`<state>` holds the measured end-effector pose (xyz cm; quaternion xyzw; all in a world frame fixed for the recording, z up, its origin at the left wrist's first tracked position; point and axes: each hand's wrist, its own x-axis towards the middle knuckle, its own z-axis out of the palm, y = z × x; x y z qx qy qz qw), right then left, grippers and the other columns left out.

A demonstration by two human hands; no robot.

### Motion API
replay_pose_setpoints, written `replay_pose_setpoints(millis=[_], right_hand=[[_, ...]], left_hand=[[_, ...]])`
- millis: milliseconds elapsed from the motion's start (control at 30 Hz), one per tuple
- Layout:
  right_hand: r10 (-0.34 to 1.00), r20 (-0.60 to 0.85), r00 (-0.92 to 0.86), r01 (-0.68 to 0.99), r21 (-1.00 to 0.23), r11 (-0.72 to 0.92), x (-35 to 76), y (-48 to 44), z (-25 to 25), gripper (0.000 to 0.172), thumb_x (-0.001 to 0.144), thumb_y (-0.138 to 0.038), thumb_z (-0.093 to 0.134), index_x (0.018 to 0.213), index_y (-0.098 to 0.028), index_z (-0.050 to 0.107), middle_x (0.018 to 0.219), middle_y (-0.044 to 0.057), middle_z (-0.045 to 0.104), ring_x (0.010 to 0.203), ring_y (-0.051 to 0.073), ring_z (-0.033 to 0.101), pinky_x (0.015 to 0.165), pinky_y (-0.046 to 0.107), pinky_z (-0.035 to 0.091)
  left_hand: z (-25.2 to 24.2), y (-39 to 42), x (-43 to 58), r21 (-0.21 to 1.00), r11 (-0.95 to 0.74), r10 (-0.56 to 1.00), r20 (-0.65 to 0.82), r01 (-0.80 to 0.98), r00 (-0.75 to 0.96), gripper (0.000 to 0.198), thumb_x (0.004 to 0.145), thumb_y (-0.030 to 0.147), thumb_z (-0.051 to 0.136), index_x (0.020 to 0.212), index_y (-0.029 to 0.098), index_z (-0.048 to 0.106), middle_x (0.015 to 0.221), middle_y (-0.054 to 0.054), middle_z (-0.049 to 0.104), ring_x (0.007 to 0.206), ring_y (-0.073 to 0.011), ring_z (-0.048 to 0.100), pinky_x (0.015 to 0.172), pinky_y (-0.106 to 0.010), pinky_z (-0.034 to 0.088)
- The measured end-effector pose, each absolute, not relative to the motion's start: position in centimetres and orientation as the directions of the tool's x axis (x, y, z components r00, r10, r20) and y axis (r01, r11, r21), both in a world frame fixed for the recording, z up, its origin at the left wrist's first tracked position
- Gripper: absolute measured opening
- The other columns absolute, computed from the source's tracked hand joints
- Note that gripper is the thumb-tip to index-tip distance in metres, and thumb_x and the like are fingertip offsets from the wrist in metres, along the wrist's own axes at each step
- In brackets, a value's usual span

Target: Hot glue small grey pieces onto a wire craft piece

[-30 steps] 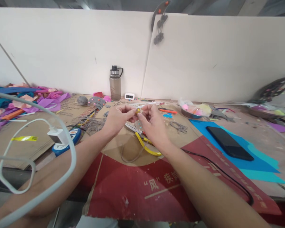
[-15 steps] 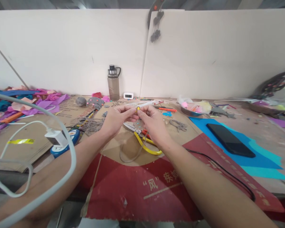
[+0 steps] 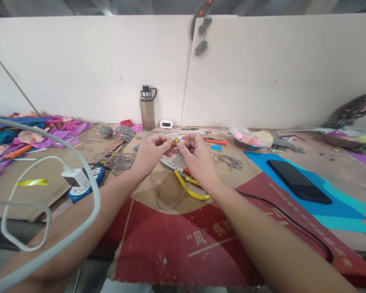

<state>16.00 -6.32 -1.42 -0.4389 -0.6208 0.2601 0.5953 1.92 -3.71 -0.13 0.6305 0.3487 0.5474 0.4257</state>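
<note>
My left hand [image 3: 149, 152] and my right hand [image 3: 195, 156] are raised together over the middle of the workbench. Both pinch a small yellow bead [image 3: 177, 141] between thumb and fingertips. A thin grey cord [image 3: 171, 199] hangs from the hands in a loop down to the cardboard. Yellow-handled scissors [image 3: 187, 183] lie on the cardboard just under my right wrist.
A grey water bottle [image 3: 147, 108] and a small white clock [image 3: 166, 123] stand at the back wall. A black phone [image 3: 299, 181] lies on blue felt [image 3: 338, 203] at right. Coloured felt scraps [image 3: 33, 134] are piled at left. A white charger and cable [image 3: 73, 177] hang near left.
The view shifted slightly. Both hands stay together pinching the yellow bead, with small finger movements only.
</note>
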Motion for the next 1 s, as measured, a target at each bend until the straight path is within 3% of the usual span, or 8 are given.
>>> replay_pose_setpoints(millis=[200,400,500,567,700,833,933,1000], right_hand=[[0.811,0.584,-0.044,0.348,-0.752,0.56,15.8,-7.3,-1.1,0.01,0.088,-0.027,0.047,0.084,-0.02,0.054,0.075,-0.001,0.058,0.067,0.013,0.051,0.064,0.026,0.039],[0.687,0.62,-0.378,0.51,-0.48,0.714,15.1,-8.5,-1.0,0.021,0.092,-0.02,0.043,0.088,-0.019,0.064,0.087,0.005,0.064,0.083,0.016,0.055,0.078,0.031,0.04],[0.579,0.568,-0.585,0.512,-0.296,0.807,14.9,-8.9,-0.8,0.022,0.091,-0.028,0.05,0.08,-0.02,0.068,0.085,0.005,0.064,0.089,0.019,0.054,0.087,0.035,0.039],[0.543,0.551,-0.634,0.474,-0.277,0.835,15.1,-9.2,-0.4,0.027,0.091,-0.035,0.051,0.075,-0.021,0.068,0.085,0.005,0.065,0.09,0.018,0.054,0.089,0.036,0.038],[0.715,0.594,-0.37,0.511,-0.512,0.69,16.8,-8.8,0.8,0.045,0.096,-0.043,0.034,0.067,-0.02,0.06,0.072,0.003,0.062,0.072,0.016,0.055,0.072,0.031,0.041],[0.79,0.612,0.031,0.728,-0.555,0.402,20.0,-6.3,0.3,0.026,0.089,-0.04,0.044,0.077,-0.021,0.058,0.074,0.006,0.062,0.07,0.019,0.054,0.067,0.032,0.039],[0.918,0.385,0.095,0.856,-0.502,0.121,21.7,-4.1,-1.5,0.021,0.076,-0.036,0.061,0.065,-0.02,0.056,0.068,0.011,0.062,0.073,0.025,0.058,0.069,0.037,0.04],[0.977,0.206,0.058,0.882,-0.47,0.047,22.0,-3.1,-2.9,0.023,0.07,-0.036,0.066,0.057,-0.021,0.054,0.067,0.012,0.062,0.077,0.028,0.061,0.07,0.038,0.041]], left_hand=[[-0.2,-3.2,1.6,0.869,-0.493,0.87,0.493,0.031,0.007,0.019,0.076,0.033,0.065,0.077,0.014,0.067,0.068,-0.002,0.067,0.058,-0.0117,0.064,0.048,-0.019,0.044],[-0.4,-2.9,1.5,0.895,-0.432,0.901,0.434,-0.114,-0.005,0.021,0.073,0.035,0.069,0.077,0.015,0.068,0.069,-0.002,0.066,0.056,-0.0088,0.059,0.046,-0.018,0.039],[-0.2,-2.8,1.4,0.906,-0.364,0.925,0.378,-0.217,0.025,0.023,0.071,0.037,0.071,0.077,0.015,0.066,0.074,-0.002,0.067,0.057,-0.0079,0.059,0.046,-0.017,0.037],[-0.1,-2.7,1.2,0.906,-0.321,0.938,0.345,-0.278,0.044,0.024,0.068,0.037,0.073,0.078,0.016,0.066,0.076,-0.002,0.067,0.057,-0.007,0.059,0.046,-0.017,0.036],[0.2,-2.5,0.8,0.89,-0.282,0.95,0.312,-0.357,0.028,0.028,0.065,0.037,0.076,0.081,0.017,0.066,0.079,-0.001,0.067,0.055,-0.0054,0.056,0.045,-0.017,0.035],[0.4,-2.1,0.4,0.876,-0.295,0.951,0.306,-0.381,-0.033,0.027,0.063,0.036,0.077,0.078,0.017,0.065,0.077,-0.001,0.066,0.055,-0.0047,0.053,0.046,-0.017,0.035],[0.5,-2.0,0.2,0.868,-0.32,0.947,0.308,-0.379,-0.092,0.024,0.063,0.034,0.077,0.074,0.017,0.064,0.072,0.001,0.063,0.053,-0.0041,0.049,0.045,-0.016,0.035],[0.6,-1.9,0.1,0.862,-0.336,0.942,0.314,-0.38,-0.12,0.023,0.063,0.033,0.077,0.072,0.017,0.063,0.069,0.002,0.06,0.051,-0.0035,0.046,0.044,-0.017,0.033]])
